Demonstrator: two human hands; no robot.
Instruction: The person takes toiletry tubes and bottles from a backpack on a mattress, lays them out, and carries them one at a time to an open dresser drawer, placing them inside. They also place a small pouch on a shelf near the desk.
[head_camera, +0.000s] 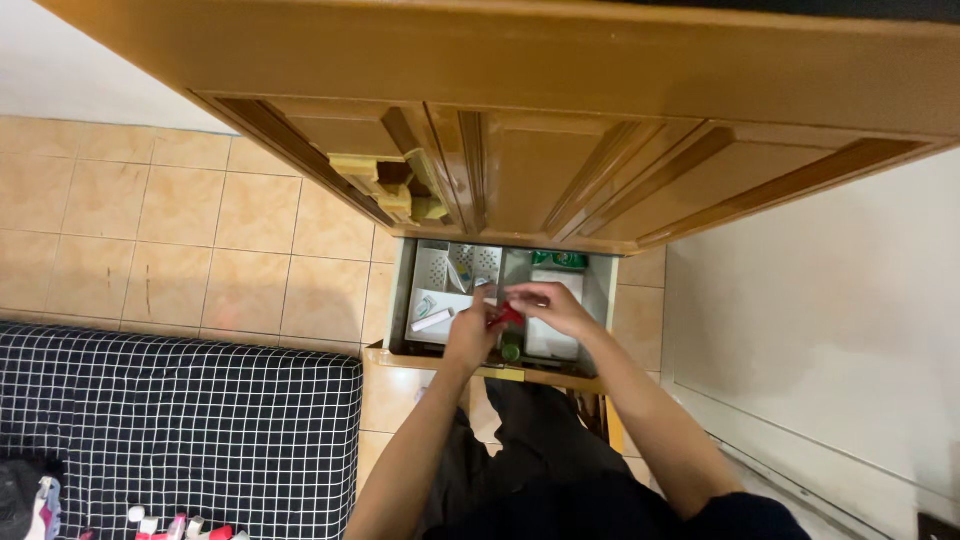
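mattress (180, 430) left, then open drawer (598, 290). our left hand (470, 335) and right hand (548, 305) both pinch a small red thing (506, 317) over the drawer's middle; we'd keep it low, grip steady, clear of the white boxes (440, 300).

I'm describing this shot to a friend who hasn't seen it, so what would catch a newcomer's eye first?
Most eyes would go first to the two hands meeting over the open drawer at the centre: the left hand and the right hand both hold a small red object between them. Above looms the wooden cabinet. At lower left lies a black cushion with a white grid.
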